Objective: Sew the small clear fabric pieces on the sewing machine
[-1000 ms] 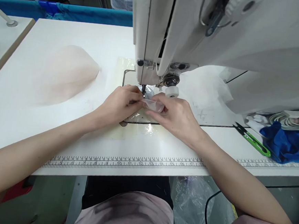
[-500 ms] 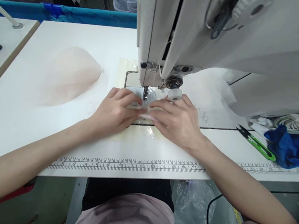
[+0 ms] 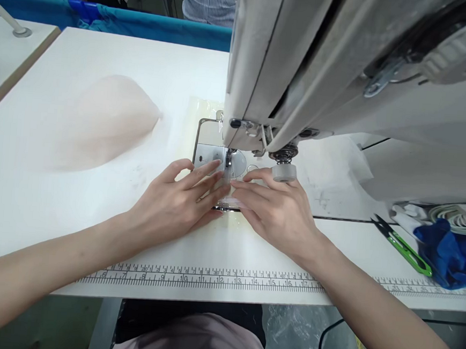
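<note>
1. Clear plastic piece [image 3: 231,198]: small, translucent, lying flat on the needle plate [image 3: 214,154] just in front of the needle [image 3: 228,160]. A second ago I held it lifted between my fingers; now it is pressed down on the desk [image 3: 105,51].
2. My left hand [image 3: 178,202]: grip open, fingers spread flat, fingertips pinning the left edge of the piece.
3. My right hand [image 3: 279,207]: grip open too, fingers laid flat on the right edge; it no longer pinches the piece.
4. Sewing machine [image 3: 346,70]: head looms larger than before, as my view has moved closer.
5. Judgement: the piece looks positioned for stitching.
6. Also present: pale fabric stack [image 3: 100,121], green thread snips [image 3: 405,247], blue cloth [image 3: 452,259], printed ruler [image 3: 209,277].
</note>
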`<state>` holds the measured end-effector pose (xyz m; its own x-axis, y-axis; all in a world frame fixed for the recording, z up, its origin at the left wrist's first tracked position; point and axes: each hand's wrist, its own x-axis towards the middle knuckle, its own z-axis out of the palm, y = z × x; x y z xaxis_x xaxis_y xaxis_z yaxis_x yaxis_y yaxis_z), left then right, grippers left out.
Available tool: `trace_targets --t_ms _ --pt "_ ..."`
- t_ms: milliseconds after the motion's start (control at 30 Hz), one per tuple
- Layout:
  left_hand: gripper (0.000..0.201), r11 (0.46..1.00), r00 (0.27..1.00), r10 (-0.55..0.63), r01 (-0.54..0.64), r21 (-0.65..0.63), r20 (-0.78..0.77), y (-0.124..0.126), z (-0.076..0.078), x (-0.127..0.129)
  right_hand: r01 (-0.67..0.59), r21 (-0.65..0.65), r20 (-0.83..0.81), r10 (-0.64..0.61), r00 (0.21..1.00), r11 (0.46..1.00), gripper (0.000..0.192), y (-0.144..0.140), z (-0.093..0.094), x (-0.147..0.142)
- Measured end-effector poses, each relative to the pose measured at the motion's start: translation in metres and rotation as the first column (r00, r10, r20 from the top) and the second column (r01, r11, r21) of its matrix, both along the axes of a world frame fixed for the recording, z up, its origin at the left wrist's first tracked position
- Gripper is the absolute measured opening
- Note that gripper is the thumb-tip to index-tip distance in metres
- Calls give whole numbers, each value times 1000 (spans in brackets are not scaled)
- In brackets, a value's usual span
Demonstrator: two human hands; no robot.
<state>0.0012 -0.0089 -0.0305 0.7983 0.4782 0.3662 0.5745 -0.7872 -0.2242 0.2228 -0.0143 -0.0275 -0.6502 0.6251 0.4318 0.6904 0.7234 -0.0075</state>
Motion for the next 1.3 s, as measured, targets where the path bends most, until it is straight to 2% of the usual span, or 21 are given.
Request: trace_targets --t_ms 300,600,767,1000,1300 --pt "36 990 996 72 -78 -117 -60 12 2 -3 52 2 20 -52 998 999 25 12 -6 -1" --pt "29 999 1000 16 -17 35 17 10 0 -1 38 125 27 -42 999 991 18 8 -12 0" --pt "28 1000 1000 15 -15 3 26 8 1 -2 31 146 58 -39 998 989 20 6 -10 -1" --pt "28 1000 999 -6 5 30 41 11 0 -2 31 150 51 -39 998 988 21 7 -10 -1" --pt "28 1000 998 -2 2 13 56 16 1 -2 56 109 72 -64 995 992 23 9 -12 -1"
